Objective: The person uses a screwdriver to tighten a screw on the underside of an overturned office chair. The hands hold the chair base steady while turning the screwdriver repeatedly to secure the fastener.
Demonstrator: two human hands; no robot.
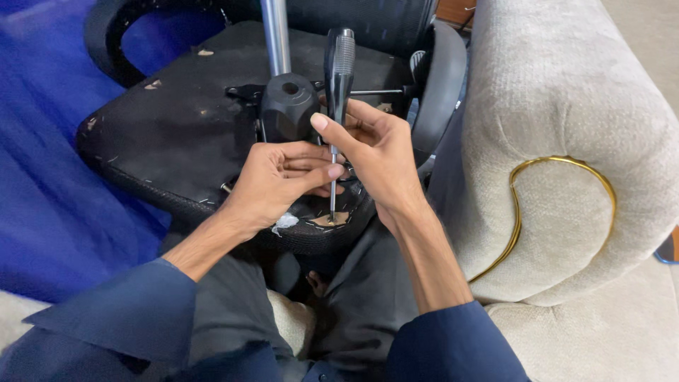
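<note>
An upturned office chair seat (177, 134) rests on my lap, its black underside facing up. A black mechanism block (286, 106) with a chrome gas-lift column (276, 35) stands at its middle. My right hand (375, 152) grips a screwdriver (338, 78) with a black and grey handle, held upright. Its thin shaft (332, 191) reaches down to the seat's near edge, where the fabric is torn. My left hand (272, 180) pinches the shaft low down, fingertips touching the right hand.
A cream upholstered sofa arm (566, 141) with gold trim stands close on the right. A black chair armrest (442, 85) curves up beside it. Blue carpet (49, 177) lies to the left. A thin metal lever (378, 92) sticks out from the mechanism.
</note>
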